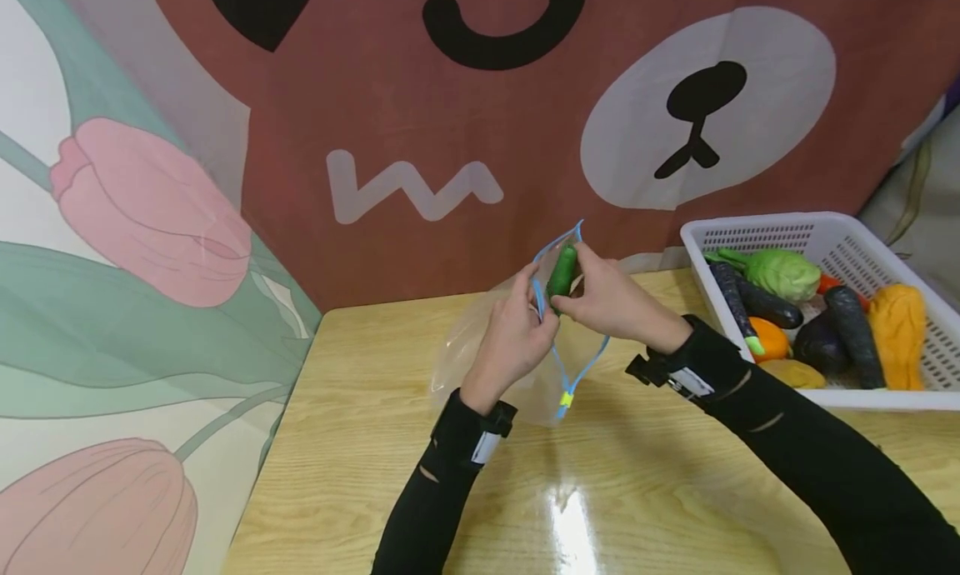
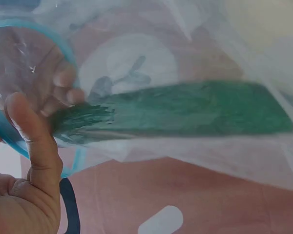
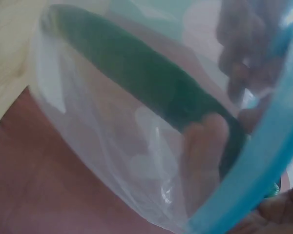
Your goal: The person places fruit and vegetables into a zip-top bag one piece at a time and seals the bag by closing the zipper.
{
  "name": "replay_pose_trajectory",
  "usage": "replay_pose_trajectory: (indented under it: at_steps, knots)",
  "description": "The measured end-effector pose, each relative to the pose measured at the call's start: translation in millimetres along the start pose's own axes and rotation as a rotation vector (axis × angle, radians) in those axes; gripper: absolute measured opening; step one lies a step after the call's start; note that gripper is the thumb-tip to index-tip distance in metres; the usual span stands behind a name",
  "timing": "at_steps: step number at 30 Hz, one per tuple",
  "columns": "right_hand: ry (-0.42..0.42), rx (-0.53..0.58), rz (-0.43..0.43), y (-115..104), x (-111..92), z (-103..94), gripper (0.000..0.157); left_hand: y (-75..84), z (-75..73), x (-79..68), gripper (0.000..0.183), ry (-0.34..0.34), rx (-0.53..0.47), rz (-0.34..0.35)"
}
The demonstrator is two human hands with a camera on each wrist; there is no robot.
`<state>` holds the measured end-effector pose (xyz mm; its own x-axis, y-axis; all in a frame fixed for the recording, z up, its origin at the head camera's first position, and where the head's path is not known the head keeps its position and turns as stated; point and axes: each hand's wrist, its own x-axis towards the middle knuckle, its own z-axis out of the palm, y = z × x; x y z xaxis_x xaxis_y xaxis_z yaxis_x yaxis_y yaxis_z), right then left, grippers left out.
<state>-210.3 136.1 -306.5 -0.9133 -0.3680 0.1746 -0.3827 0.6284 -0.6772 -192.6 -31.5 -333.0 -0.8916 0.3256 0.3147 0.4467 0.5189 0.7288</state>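
Observation:
A clear plastic zip bag with a blue rim and a yellow slider is held up over the table, its mouth spread apart. My left hand pinches the blue rim on the left side. In the mouth is a green cucumber, gripped near its end by my right hand. Both wrist views show most of the cucumber through the film, lying inside the bag. Fingers of the right hand also show through the plastic, against the cucumber.
To the right stands a white perforated basket with a green cabbage, dark eggplant-like vegetables, an orange fruit and a yellow-orange gourd-like piece. The wooden table meets a printed cloth at the back.

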Motion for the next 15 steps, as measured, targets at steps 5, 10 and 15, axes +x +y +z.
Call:
replay_pose_trajectory:
  at_steps: [5,10,15]
  knots:
    - [-0.061,-0.046,-0.006,-0.6,2.8,2.3,0.023,4.1,-2.8,1.5,0.064,-0.007,-0.055,-0.004]
    - [-0.038,-0.100,-0.060,-1.3,4.6,4.4,0.016,7.5,-4.0,-0.3,0.064,-0.004,-0.077,-0.013]
    - [-0.029,-0.178,-0.141,-1.2,7.8,6.3,0.006,10.4,-4.8,-0.4,0.065,0.003,-0.090,0.017]
